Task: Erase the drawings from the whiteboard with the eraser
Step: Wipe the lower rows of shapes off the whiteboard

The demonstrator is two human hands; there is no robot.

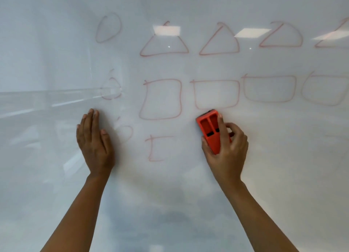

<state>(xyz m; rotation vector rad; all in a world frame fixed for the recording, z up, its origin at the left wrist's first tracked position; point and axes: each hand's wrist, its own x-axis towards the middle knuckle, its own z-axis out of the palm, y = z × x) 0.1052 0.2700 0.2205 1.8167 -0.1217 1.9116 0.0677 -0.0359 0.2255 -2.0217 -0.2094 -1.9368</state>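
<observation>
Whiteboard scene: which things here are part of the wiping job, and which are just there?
Part of the job:
- whiteboard
- orange eraser, held in the right hand
- red drawings: squares, triangles, rounded shapes

Just there:
- left hand, resting flat on the board, holding nothing
- ceiling-light reflections

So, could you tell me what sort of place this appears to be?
Probably an office or classroom, though only the wall shows. A large glossy whiteboard fills the view, covered in red marker shapes, and it reflects rectangular ceiling light panels. The right hand holds an orange eraser.
</observation>
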